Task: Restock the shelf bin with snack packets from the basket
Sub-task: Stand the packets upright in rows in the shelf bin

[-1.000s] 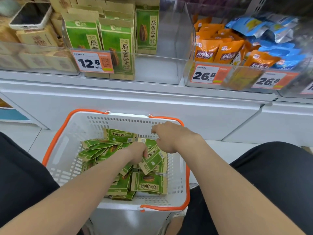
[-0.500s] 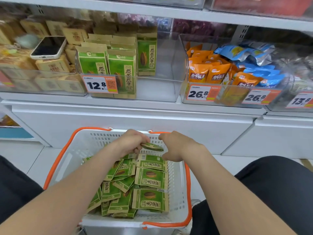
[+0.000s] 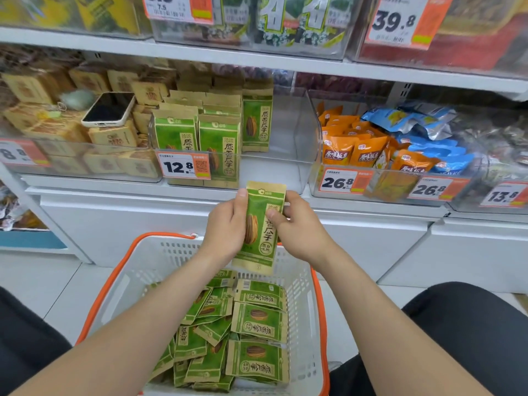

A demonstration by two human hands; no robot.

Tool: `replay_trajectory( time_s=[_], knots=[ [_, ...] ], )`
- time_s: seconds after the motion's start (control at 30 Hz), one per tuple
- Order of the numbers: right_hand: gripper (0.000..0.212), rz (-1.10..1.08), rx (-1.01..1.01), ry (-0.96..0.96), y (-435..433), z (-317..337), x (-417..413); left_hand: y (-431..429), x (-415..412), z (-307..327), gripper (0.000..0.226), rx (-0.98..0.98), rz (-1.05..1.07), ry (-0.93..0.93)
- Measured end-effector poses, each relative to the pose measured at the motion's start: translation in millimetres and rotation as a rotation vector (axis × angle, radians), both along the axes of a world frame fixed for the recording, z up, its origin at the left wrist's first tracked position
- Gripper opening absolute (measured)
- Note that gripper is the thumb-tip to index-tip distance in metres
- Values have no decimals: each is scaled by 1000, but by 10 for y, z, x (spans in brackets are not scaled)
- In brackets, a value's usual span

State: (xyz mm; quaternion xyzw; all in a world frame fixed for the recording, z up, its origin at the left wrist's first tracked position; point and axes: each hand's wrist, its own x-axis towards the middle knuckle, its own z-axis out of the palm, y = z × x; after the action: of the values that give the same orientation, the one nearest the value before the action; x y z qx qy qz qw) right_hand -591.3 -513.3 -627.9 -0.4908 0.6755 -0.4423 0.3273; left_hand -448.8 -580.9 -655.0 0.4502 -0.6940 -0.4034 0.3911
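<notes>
A green and tan snack packet (image 3: 261, 224) stands upright above the basket, held by both hands. My left hand (image 3: 225, 227) grips its left edge and my right hand (image 3: 297, 224) pinches its right side. Below lies the white basket (image 3: 311, 315) with orange handles, holding several more green packets (image 3: 257, 324). The clear shelf bin (image 3: 288, 144) sits just beyond the held packet; several matching packets (image 3: 197, 138) stand at its left, and its right part is bare.
A phone (image 3: 110, 108) lies on tan boxes (image 3: 111, 135) in the left bin. Orange packets (image 3: 354, 150) and blue packets (image 3: 423, 132) fill the bin on the right. Price tags line the bin fronts. An upper shelf (image 3: 257, 58) overhangs. My dark-clothed knees flank the basket.
Both hands rose from the basket with one green packet and turned it upright in front of the shelf bin. The view tilted upward, showing the upper shelf.
</notes>
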Motion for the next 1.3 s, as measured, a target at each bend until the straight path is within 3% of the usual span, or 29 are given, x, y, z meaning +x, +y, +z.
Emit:
replay_trajectory(
  time_s=[0.23, 0.43, 0.57, 0.7, 0.8, 0.9, 1.1, 1.3],
  knots=[
    [22, 6, -39, -163, -21, 174, 150, -104, -11, 326, 63, -182, 189, 53],
    [21, -168, -197, -199, -107, 373, 234, -193, -88, 698, 62, -292, 204, 36],
    [29, -310, -322, -115, -222, 615, 223, -285, -155, 963, 48, -440, 88, -160],
    [46, -268, -256, -81, -340, 872, 197, -445, -142, 1187, 48, -540, 134, -375],
    [38, -306, -219, -121, -572, 944, 66, -602, -50, 1339, 44, -646, 201, -526],
    [40, -341, -218, -152, -823, 972, -79, -816, -8, 1397, 21, -777, 187, -637],
    [35, -333, -193, -93, -1287, 995, -335, -1130, 12, 1149, 67, -750, 113, -858],
    [43, -321, -116, 50, -1603, 1035, -404, -1291, -24, 1134, 77, -812, 168, -933]
  ],
)
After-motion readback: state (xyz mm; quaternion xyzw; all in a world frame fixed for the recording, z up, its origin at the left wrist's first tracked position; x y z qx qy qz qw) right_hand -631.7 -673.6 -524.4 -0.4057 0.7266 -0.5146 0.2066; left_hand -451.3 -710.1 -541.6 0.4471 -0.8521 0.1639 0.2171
